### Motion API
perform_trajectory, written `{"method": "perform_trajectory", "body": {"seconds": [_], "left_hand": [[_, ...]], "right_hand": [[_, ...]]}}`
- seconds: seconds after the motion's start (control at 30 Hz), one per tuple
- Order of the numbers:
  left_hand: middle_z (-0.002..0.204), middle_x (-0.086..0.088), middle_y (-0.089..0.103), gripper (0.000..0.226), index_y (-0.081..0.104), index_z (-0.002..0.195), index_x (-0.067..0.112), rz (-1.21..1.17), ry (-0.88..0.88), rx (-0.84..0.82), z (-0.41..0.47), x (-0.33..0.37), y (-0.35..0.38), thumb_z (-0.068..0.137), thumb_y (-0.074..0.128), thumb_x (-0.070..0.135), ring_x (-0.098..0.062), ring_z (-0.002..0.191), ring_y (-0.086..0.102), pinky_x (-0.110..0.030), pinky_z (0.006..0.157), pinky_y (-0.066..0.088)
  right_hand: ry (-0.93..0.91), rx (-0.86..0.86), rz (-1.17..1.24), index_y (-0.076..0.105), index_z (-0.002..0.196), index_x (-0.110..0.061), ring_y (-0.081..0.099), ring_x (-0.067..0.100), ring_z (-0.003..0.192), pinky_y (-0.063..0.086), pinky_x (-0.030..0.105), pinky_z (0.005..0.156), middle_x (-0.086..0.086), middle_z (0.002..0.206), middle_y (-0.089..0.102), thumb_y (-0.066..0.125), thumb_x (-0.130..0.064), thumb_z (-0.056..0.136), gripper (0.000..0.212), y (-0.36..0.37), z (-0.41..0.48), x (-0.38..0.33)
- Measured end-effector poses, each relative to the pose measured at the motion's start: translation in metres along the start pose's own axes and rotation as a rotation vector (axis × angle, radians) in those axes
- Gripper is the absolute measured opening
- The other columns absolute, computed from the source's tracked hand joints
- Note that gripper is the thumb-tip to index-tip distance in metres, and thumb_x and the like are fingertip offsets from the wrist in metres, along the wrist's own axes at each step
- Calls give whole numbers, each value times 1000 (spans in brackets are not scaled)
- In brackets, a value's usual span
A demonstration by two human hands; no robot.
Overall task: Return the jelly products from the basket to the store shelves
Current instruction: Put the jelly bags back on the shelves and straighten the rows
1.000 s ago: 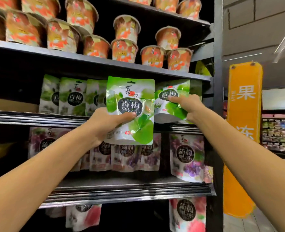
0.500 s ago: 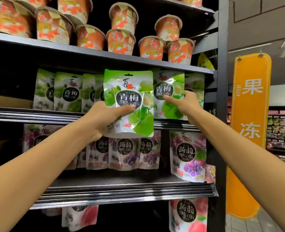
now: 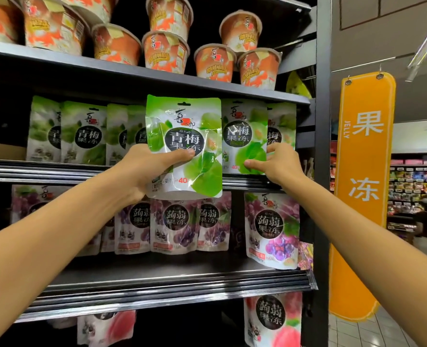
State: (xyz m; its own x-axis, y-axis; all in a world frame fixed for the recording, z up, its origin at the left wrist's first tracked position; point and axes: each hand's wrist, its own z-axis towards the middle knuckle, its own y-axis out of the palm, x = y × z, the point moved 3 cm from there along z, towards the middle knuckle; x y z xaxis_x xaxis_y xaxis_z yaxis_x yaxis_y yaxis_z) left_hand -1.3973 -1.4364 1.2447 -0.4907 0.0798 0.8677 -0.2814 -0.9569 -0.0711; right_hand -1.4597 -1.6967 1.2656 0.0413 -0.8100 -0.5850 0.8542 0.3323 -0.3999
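My left hand (image 3: 144,169) grips a green jelly pouch (image 3: 185,136) by its lower left, holding it upright in front of the middle shelf (image 3: 57,169). My right hand (image 3: 277,164) pinches the lower right of a second green jelly pouch (image 3: 243,131), which stands upright on that shelf beside another green pouch (image 3: 281,126). More green pouches (image 3: 82,134) line the shelf to the left. The basket is out of sight.
Orange jelly cups (image 3: 167,51) fill the shelf above. Purple grape pouches (image 3: 175,224) stand on the shelf below, one large pouch (image 3: 272,229) at its right end. A black upright (image 3: 322,146) and an orange hanging sign (image 3: 363,171) sit to the right.
My right hand has set its green pouch upright on the middle shelf, from tilted forward to standing straight. The left hand's pouch has stayed roughly in place in front of the shelf.
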Motion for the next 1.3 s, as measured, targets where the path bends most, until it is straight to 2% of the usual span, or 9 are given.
{"method": "perform_trajectory", "body": {"seconds": [0.17, 0.3, 0.43, 0.53, 0.7, 0.87, 1.03, 1.17, 1.3], "left_hand": [[116, -3, 70, 86, 65, 118, 10, 39, 14, -29, 7, 6, 5, 47, 90, 52, -24, 114, 59, -43, 102, 43], [135, -6, 58, 122, 53, 134, 5, 86, 33, -32, 17, 16, 11, 32, 90, 62, -25, 124, 51, -41, 107, 36], [136, -5, 57, 105, 55, 132, 4, 81, 11, -51, 24, 19, 19, 48, 90, 57, -25, 125, 50, -42, 106, 39], [132, -1, 54, 96, 54, 132, 1, 62, -1, -66, 28, 20, 25, 58, 88, 52, -22, 118, 50, -41, 99, 42], [120, -8, 64, 90, 47, 136, -1, -14, -75, -107, 35, 26, 31, 69, 84, 45, -24, 98, 67, -37, 70, 59], [110, -10, 68, 72, 57, 122, -5, -1, -41, -47, 42, 32, 28, 80, 73, 52, -20, 78, 67, -23, 47, 50], [97, -11, 52, 44, 56, 108, 12, 234, 207, 120, 43, 34, 9, 90, 61, 52, -27, 87, 55, -28, 75, 37], [119, -5, 51, 36, 54, 124, 18, 529, 516, 144, 24, 28, 6, 93, 61, 36, -17, 95, 53, -30, 87, 45], [130, -4, 51, 29, 62, 124, 21, 714, 587, 76, 16, 17, 17, 95, 60, 24, -19, 113, 55, -25, 89, 39]], "right_hand": [[-37, 54, -18, 55, 126, -6, 61, 28, 111, 49, 39, 92, 12, 121, 64, 84, -37, 73, 68, -5, -1, -2], [-15, 40, -34, 51, 130, -5, 59, 29, 115, 45, 34, 87, 15, 126, 62, 84, -33, 73, 71, -8, 2, -3], [-32, 69, -103, 54, 123, 3, 62, 34, 109, 51, 41, 86, 19, 114, 66, 79, -36, 80, 64, -15, -1, -7], [-141, 158, 87, 59, 112, -7, 62, 17, 90, 47, 27, 71, 7, 101, 65, 64, -42, 91, 41, -21, -9, -22], [45, -373, 571, 66, 110, -6, 74, 23, 81, 62, 32, 68, 9, 94, 75, 67, -44, 88, 44, 0, -26, -56], [94, -349, 705, 68, 108, -3, 71, 17, 65, 54, 25, 49, 10, 93, 75, 77, -12, 83, 27, 13, -27, -73], [165, -273, 796, 67, 104, -2, 68, 17, 55, 50, 23, 40, 12, 87, 71, 76, -3, 81, 25, 22, -18, -83], [151, -181, 761, 66, 91, -6, 69, 22, 65, 56, 29, 47, 14, 91, 71, 77, 0, 80, 16, 34, -7, -90], [93, -162, 671, 66, 103, -3, 66, 20, 69, 56, 28, 52, 11, 90, 69, 76, -3, 82, 23, 49, -7, -92]]}}
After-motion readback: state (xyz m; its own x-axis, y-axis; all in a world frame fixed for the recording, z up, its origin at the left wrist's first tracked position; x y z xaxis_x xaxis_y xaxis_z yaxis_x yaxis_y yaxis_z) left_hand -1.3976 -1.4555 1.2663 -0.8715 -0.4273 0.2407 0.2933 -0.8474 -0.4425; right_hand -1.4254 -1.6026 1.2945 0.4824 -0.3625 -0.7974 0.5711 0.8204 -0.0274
